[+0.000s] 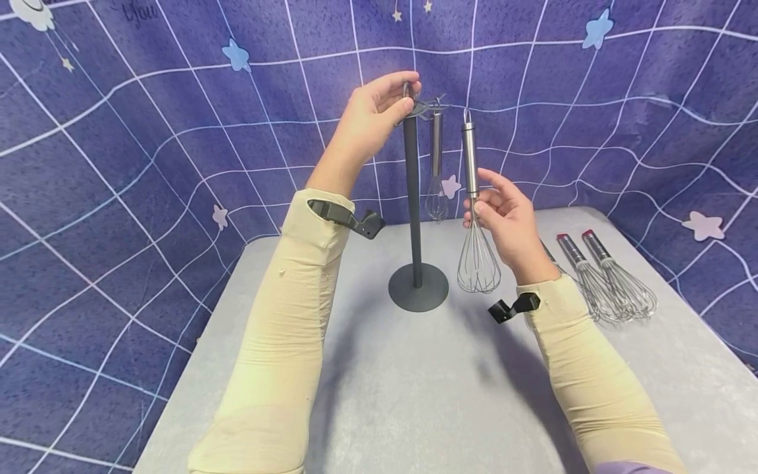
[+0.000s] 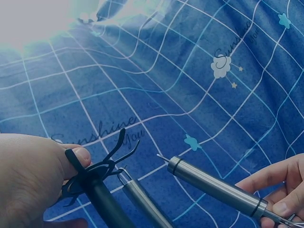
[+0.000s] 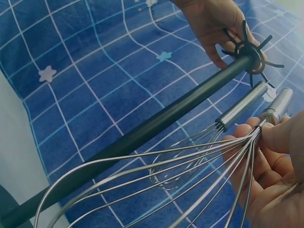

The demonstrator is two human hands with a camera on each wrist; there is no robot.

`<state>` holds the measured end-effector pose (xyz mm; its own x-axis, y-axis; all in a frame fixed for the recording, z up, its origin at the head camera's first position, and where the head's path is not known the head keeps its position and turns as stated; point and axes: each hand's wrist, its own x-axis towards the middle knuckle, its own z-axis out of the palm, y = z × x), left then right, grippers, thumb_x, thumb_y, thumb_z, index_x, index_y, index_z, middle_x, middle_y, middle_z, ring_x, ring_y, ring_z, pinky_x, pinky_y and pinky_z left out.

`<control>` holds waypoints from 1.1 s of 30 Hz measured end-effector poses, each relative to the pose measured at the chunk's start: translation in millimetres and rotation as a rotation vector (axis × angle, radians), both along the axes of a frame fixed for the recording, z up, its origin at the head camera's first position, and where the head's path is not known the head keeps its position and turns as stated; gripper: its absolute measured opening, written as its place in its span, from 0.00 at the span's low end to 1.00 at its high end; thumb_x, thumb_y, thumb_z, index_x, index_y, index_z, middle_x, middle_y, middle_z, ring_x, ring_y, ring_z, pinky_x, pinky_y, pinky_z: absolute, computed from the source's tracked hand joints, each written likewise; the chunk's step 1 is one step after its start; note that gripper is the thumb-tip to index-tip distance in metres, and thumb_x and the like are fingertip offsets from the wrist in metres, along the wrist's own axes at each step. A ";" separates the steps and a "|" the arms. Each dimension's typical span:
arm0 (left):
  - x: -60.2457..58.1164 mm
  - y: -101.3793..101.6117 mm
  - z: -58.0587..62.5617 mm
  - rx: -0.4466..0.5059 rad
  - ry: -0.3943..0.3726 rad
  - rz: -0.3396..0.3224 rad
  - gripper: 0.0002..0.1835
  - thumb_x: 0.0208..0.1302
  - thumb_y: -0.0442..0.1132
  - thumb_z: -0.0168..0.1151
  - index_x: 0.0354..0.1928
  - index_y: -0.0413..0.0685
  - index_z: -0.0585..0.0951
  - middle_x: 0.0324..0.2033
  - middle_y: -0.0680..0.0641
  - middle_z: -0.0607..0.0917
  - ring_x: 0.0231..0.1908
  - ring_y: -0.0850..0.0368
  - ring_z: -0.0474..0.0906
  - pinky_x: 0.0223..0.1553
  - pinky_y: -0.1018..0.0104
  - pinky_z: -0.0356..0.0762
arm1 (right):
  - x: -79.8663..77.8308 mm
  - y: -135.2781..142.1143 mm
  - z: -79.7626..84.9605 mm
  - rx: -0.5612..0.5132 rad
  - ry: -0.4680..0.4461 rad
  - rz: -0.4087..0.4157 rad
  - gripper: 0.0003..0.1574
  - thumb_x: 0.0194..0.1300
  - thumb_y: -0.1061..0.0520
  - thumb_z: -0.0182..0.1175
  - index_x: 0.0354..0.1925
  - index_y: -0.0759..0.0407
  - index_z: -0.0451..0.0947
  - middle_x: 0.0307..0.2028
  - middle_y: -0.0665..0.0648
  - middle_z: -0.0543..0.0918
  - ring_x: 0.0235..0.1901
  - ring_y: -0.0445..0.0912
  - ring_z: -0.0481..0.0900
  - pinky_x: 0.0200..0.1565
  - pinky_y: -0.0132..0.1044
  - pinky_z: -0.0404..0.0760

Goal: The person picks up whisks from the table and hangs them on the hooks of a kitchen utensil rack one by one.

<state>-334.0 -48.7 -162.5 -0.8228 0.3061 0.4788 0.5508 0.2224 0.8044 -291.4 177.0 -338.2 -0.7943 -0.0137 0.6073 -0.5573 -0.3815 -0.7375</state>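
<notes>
A dark metal stand (image 1: pixel 412 197) rises upright from a round base, with a ring of curved hooks (image 3: pixel 250 56) at its top. My left hand (image 1: pixel 376 112) grips the stand's top, thumb and fingers around the tip by the hooks. From one hook hangs a smaller steel whisk (image 1: pixel 437 141), wires downward. Just right of it, my right hand (image 1: pixel 508 214) pinches a larger whisk (image 1: pixel 470 158) where the handle meets the wires. This whisk is nearly upright, loop end up; in the left wrist view its loop is apart from the hooks.
On the table's right side lie several whisks (image 1: pixel 618 283), some with red-tipped handles, partly hidden behind my right forearm. The grey table (image 1: pixel 426 395) backs onto a blue gridded cloth (image 1: pixel 177 99) with stars.
</notes>
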 end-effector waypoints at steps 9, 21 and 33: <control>1.0 -0.2 0.2 0.011 -0.004 -0.009 0.21 0.72 0.30 0.59 0.66 0.42 0.76 0.61 0.46 0.82 0.62 0.62 0.76 0.60 0.76 0.71 | 2.2 -1.3 4.1 0.010 0.008 -0.006 0.37 0.65 0.82 0.48 0.65 0.58 0.75 0.33 0.57 0.85 0.32 0.46 0.84 0.35 0.36 0.86; -0.1 -0.4 -1.3 0.016 -0.007 -0.007 0.21 0.73 0.31 0.58 0.66 0.42 0.76 0.61 0.46 0.82 0.62 0.62 0.77 0.60 0.76 0.72 | 2.7 -2.4 5.9 0.023 0.014 -0.011 0.37 0.65 0.82 0.49 0.65 0.57 0.75 0.34 0.58 0.85 0.30 0.46 0.85 0.34 0.37 0.86; 0.4 -0.3 0.1 0.016 -0.031 -0.005 0.22 0.73 0.31 0.59 0.66 0.43 0.76 0.61 0.49 0.82 0.62 0.63 0.76 0.60 0.76 0.72 | 3.1 -4.2 9.4 0.026 0.049 -0.008 0.37 0.64 0.82 0.50 0.65 0.57 0.75 0.33 0.58 0.85 0.30 0.47 0.84 0.34 0.37 0.86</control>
